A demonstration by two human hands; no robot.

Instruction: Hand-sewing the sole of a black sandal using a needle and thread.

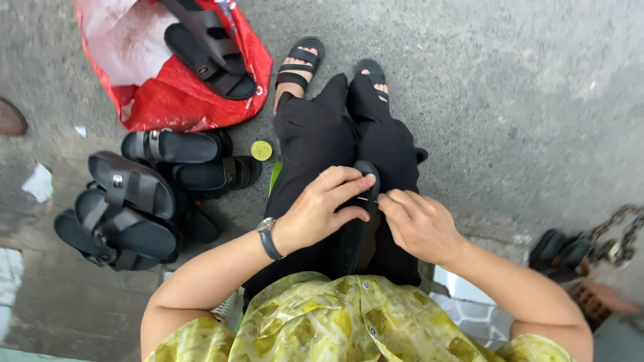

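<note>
The person sits with knees together, looking down into the lap, where a black sandal (363,221) lies lengthwise on the black trousers (315,144) at the centre of the frame, its rounded end pointing toward the top. The left hand (327,208), a wristwatch (267,236) on its wrist, comes in from the lower left with the forearm bent across the body; its palm faces down and its fingers (349,181) curl over the sandal's upper edge, gripping it, thumb tucked beneath against the side. The right hand (419,224) enters from the lower right, wrist slightly cocked, its fingertips (388,199) pinched narrowly together just beside the left thumb; a thin pale line runs between the two hands (too fine to tell whether it is a needle or a thread). The two hands nearly touch over the sandal. At the upper centre the person's feet, in black strapped sandals (300,62), rest on grey concrete (510,100). In the left of the frame a heap of black sandals with buckles (134,201) lies on the ground, and above it, in the upper left, a red plastic bag (178,94) holds more of them. A small round yellow-green lid (261,150) lies between the heap and the trousers. At the right edge, a rusty chain (620,234) lies near another dark sandal (560,251). A yellow-green patterned shirt (335,322) fills the bottom.
</note>
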